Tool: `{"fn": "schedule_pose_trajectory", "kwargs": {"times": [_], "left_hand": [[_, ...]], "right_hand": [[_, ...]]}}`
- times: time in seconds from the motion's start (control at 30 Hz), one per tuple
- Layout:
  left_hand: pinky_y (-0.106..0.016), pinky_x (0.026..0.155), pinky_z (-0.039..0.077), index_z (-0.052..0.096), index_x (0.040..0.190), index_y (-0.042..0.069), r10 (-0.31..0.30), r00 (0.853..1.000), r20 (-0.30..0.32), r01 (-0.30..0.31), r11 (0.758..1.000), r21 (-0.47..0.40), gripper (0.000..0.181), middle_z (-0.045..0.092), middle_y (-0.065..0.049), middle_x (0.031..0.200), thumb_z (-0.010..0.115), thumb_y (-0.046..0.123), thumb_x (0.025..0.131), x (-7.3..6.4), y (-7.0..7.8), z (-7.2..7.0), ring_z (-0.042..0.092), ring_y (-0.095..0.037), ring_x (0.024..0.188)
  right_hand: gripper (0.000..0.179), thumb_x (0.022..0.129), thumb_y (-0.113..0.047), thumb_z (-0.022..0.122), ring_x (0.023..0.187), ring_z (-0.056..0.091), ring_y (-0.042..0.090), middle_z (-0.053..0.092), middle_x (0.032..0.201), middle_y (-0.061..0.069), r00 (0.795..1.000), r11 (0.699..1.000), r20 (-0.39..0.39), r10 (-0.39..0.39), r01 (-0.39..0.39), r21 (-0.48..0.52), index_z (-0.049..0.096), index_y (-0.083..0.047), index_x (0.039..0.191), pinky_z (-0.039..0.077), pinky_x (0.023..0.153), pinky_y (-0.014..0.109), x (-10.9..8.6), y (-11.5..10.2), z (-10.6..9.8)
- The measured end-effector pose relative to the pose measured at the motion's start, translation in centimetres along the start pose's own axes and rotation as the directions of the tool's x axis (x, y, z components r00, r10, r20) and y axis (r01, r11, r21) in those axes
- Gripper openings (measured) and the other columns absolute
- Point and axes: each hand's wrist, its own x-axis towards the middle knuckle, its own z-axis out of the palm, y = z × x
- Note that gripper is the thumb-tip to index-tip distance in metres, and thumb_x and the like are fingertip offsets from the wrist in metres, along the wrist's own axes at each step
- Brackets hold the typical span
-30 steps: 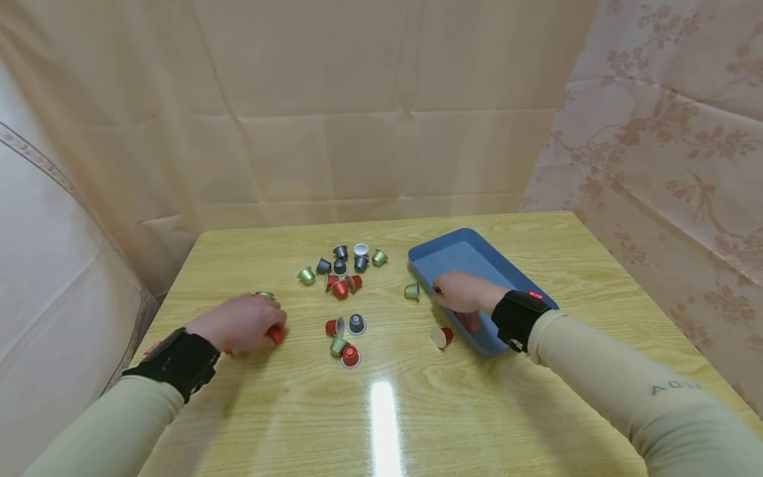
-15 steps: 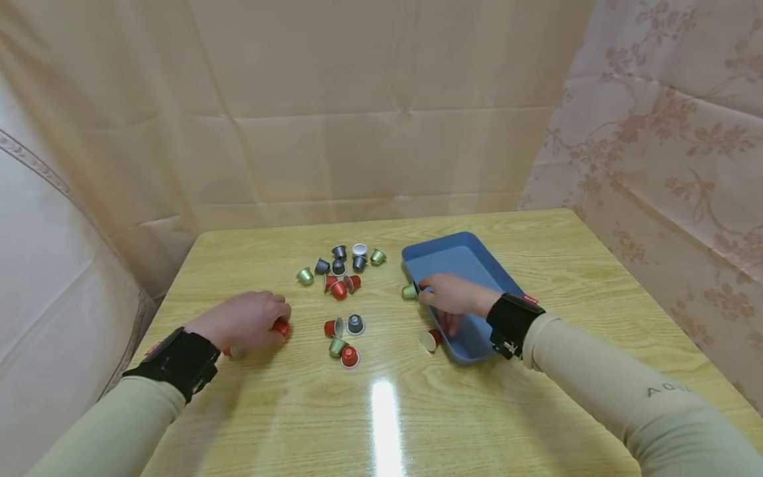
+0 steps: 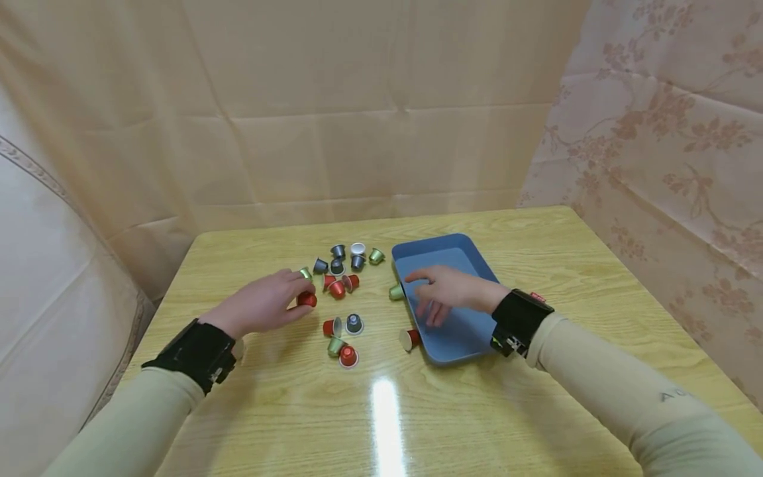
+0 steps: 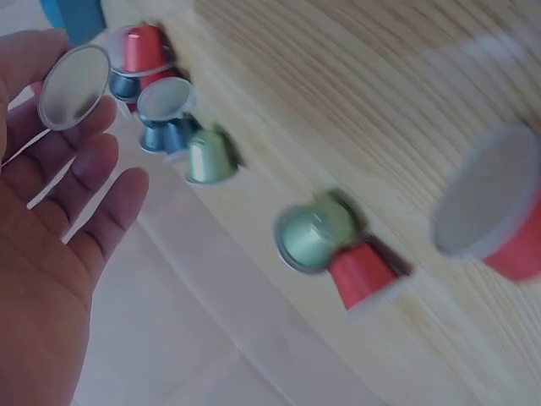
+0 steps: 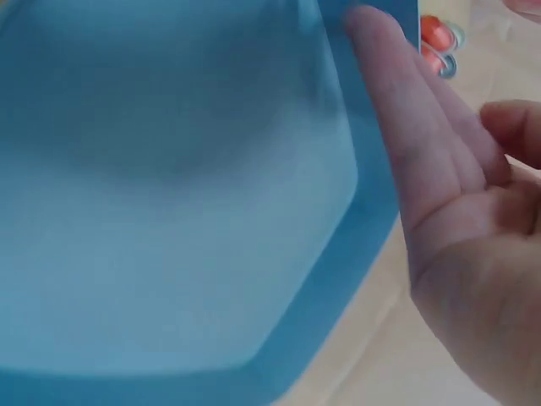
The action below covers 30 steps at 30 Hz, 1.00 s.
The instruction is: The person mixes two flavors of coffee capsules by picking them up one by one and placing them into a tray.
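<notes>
My left hand (image 3: 265, 305) pinches a red coffee capsule (image 3: 306, 299) between thumb and fingers; in the left wrist view its pale foil lid (image 4: 76, 87) faces the camera. My right hand (image 3: 450, 295) is over the blue tray (image 3: 459, 348), its fingers loosely extended near the left rim. In the right wrist view those fingers lie along the tray wall (image 5: 372, 169); whether they touch it I cannot tell. A green capsule (image 3: 396, 292) and a red capsule (image 3: 409, 339) lie against or close beside the tray's left side.
Dark capsules (image 3: 337, 267), red capsules (image 3: 337, 289) and a green capsule (image 3: 376, 256) cluster at the back middle. Nearer lie a grey capsule (image 3: 354, 323), another green capsule (image 3: 335, 346) and a red capsule (image 3: 348, 356). Curtains (image 3: 381, 159) hang behind the wooden table (image 3: 310, 424).
The tray has slid left, and the green and red capsules beside it have shifted left too. My right fingers have loosened from its rim. My left hand has moved right and forward with the red capsule.
</notes>
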Motion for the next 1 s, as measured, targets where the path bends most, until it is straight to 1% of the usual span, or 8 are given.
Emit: {"fn": "schedule_pose_trajectory", "kwargs": {"times": [0.1,0.2,0.4,0.53,0.6,0.7,0.9,1.0], "left_hand": [[-0.035,0.072,0.051,0.064,0.105,0.012,-0.004,0.999,-0.045,0.003,1.0,-0.031,0.025,0.059,0.003,0.092,0.073,0.028,0.086,0.7,0.3,-0.2,0.052,-0.016,0.082],[-0.035,0.073,0.05,0.063,0.104,0.013,-0.006,0.997,-0.083,0.001,0.998,-0.058,0.025,0.06,0.002,0.093,0.072,0.028,0.087,1.6,0.7,-0.4,0.053,-0.017,0.083],[-0.038,0.079,0.051,0.062,0.105,0.012,0.01,0.991,-0.13,-0.021,0.996,-0.088,0.023,0.061,0.0,0.097,0.071,0.025,0.088,3.1,1.6,-0.8,0.055,-0.02,0.091],[-0.039,0.08,0.051,0.061,0.107,0.012,0.012,0.989,-0.147,-0.029,0.993,-0.112,0.024,0.061,0.0,0.097,0.071,0.022,0.088,4.1,2.5,-1.0,0.055,-0.02,0.093],[-0.039,0.08,0.051,0.06,0.107,0.012,0.005,0.988,-0.153,-0.025,0.992,-0.127,0.024,0.061,-0.001,0.098,0.071,0.022,0.088,4.7,2.8,-1.0,0.054,-0.021,0.094],[-0.039,0.082,0.049,0.061,0.106,0.013,-0.003,0.985,-0.175,-0.023,0.989,-0.148,0.024,0.059,-0.003,0.105,0.071,0.024,0.088,5.5,3.3,-1.0,0.049,-0.022,0.098],[-0.039,0.081,0.046,0.063,0.106,0.012,0.003,0.969,-0.246,-0.042,0.987,-0.157,0.023,0.053,-0.003,0.101,0.071,0.025,0.088,7.2,4.1,-0.8,0.044,-0.023,0.095],[-0.038,0.079,0.045,0.061,0.105,0.011,-0.004,0.973,-0.229,-0.038,0.984,-0.175,0.023,0.056,-0.001,0.095,0.07,0.025,0.089,8.1,4.8,-0.8,0.046,-0.02,0.09]], "right_hand": [[0.036,0.103,-0.015,0.041,0.066,0.066,0.03,0.069,0.084,0.015,0.987,0.981,-0.107,-0.118,0.099,-0.166,0.046,-0.008,0.138,0.056,0.06,0.041,-0.5,-0.3,-0.9],[0.03,0.103,-0.016,0.043,0.062,0.064,0.027,0.067,0.075,0.012,0.953,0.931,-0.232,-0.195,0.105,-0.35,0.053,-0.008,0.13,0.051,0.056,0.038,-0.9,-0.2,-1.9],[0.031,0.101,-0.02,0.049,0.066,0.059,0.022,0.067,0.084,0.011,0.875,0.802,-0.425,-0.234,-0.073,-0.592,0.054,-0.004,0.127,0.045,0.059,0.038,-1.3,1.9,-3.9],[0.038,0.1,-0.024,0.051,0.066,0.058,0.021,0.066,0.088,0.012,0.843,0.727,-0.501,-0.196,-0.218,-0.651,0.051,0.001,0.128,0.046,0.059,0.041,-1.9,4.2,-5.2],[0.042,0.1,-0.027,0.052,0.063,0.058,0.023,0.065,0.083,0.014,0.84,0.717,-0.523,-0.144,-0.276,-0.64,0.05,0.004,0.128,0.046,0.058,0.043,-2.4,5.2,-5.7],[0.05,0.1,-0.034,0.051,0.063,0.059,0.024,0.063,0.08,0.015,0.848,0.729,-0.528,-0.055,-0.327,-0.601,0.046,0.007,0.128,0.048,0.059,0.045,-3.0,6.4,-6.0],[0.041,0.102,-0.025,0.045,0.053,0.054,0.023,0.059,0.085,0.018,0.9,0.793,-0.431,0.059,-0.304,-0.527,0.044,0.009,0.123,0.047,0.048,0.038,-3.5,7.7,-6.1],[0.029,0.102,-0.016,0.041,0.046,0.048,0.022,0.055,0.077,0.015,0.921,0.796,-0.383,0.062,-0.277,-0.537,0.045,0.009,0.117,0.042,0.041,0.034,-3.8,8.2,-6.0]]}}
